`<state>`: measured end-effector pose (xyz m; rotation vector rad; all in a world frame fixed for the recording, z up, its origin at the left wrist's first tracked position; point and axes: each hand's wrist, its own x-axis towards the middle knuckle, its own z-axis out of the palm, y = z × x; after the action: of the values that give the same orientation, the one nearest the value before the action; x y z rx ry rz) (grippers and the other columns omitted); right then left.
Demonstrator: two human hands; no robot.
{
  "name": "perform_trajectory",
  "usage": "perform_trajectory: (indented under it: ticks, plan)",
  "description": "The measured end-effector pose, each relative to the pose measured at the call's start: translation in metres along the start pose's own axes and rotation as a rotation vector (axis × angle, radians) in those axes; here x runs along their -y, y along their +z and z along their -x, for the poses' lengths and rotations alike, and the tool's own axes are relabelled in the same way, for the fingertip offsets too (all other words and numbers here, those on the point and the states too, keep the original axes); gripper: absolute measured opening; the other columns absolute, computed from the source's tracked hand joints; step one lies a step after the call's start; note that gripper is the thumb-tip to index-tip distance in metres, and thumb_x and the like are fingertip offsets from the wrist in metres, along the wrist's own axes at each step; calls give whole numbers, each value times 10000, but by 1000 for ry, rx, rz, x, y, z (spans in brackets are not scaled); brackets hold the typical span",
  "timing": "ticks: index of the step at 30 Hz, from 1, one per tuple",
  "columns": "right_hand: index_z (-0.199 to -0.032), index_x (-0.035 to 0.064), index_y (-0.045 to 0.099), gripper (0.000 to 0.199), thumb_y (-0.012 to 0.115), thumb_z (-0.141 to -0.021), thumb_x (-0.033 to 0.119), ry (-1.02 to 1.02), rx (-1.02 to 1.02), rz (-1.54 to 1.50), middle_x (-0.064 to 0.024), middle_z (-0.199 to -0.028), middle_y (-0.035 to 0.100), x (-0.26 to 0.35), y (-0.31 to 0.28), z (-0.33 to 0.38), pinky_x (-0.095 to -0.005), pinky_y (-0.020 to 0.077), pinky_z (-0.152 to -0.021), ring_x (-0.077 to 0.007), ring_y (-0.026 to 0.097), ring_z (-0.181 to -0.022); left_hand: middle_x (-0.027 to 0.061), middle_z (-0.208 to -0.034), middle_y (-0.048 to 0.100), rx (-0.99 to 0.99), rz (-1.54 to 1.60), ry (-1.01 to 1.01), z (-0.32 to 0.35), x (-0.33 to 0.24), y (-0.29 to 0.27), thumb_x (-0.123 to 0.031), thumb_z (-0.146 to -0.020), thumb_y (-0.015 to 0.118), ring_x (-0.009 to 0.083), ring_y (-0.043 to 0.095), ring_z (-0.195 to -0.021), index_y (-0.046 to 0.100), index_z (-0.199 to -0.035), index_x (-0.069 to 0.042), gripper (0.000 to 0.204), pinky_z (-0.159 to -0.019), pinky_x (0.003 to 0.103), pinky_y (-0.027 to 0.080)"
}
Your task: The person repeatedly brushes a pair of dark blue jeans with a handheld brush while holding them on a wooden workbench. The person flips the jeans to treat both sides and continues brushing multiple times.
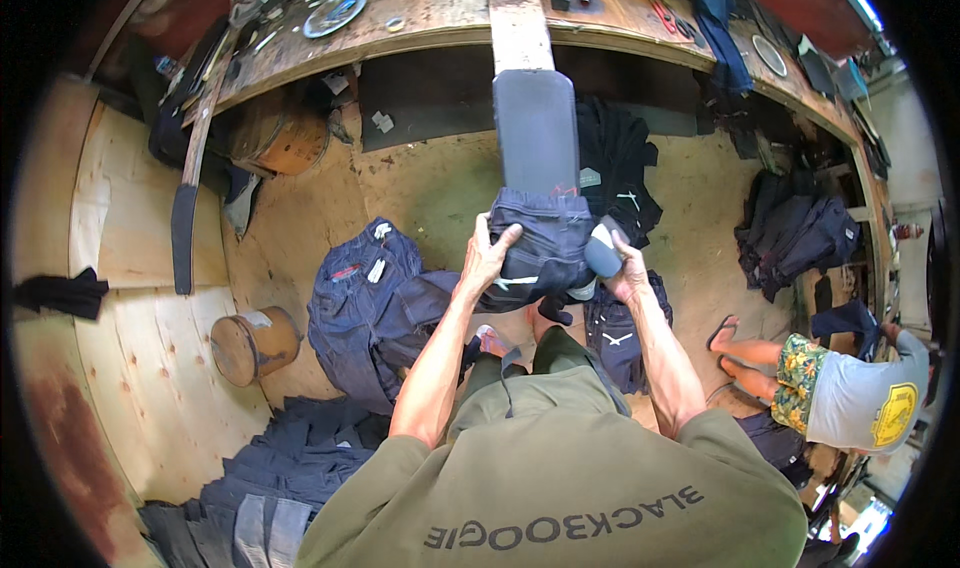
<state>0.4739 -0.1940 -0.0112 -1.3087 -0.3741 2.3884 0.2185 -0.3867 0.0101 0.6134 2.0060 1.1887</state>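
Observation:
A dark pair of jeans (pixel 540 236) is drawn by its waistband over the end of a long padded board (pixel 535 128). At its left side my left hand (pixel 487 255) grips the cloth, thumb on top and fingers around the edge. My right hand (pixel 629 271) holds a rounded dark grey block (pixel 603 254) with a pale patch, right beside the jeans. The block's exact kind cannot be made out. Part of the jeans hangs below the board, with a whitish mark near its lower left.
A wooden workbench (pixel 430 40) curves across the far side, bearing a plate (pixel 335 14) and red-handled tools (pixel 663 16). Dark garments (pixel 365 308) lie on the floor; more are heaped lower left. A brown drum (pixel 255 345) stands left. Another person (pixel 860 388) is at the right.

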Motion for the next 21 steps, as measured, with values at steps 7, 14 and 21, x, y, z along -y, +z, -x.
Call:
perform_trajectory:
  ticks: [7,14,21]
  plan:
    - [-1303,17,714,435,804,-998,313,-313,-26,68,-106,-1240,770,-9,59,-48,-402,560,-1034,-199,727,-1139,277,-1013,718,-542,-448,370,-142,-46,-26,-357,-1082,627,505,684,-1002,638,-1182,-53,320,-849,564,521]
    - [-1242,-142,697,815,779,-927,605,-637,-177,613,-298,-1332,690,119,191,-175,-439,489,-1088,-338,643,-1276,313,-1473,561,-541,-624,360,-320,-119,-20,-626,-976,689,465,508,-1407,490,-1496,3,841,-1178,604,373]
    - [-1369,60,726,719,579,-714,-199,-1104,699,1332,-161,-1466,683,43,157,-73,-488,401,-1276,-345,540,-1492,171,-1361,628,-47,-786,909,-350,-135,40,-712,-841,772,383,535,-1330,673,-1391,-118,815,-1173,540,369]
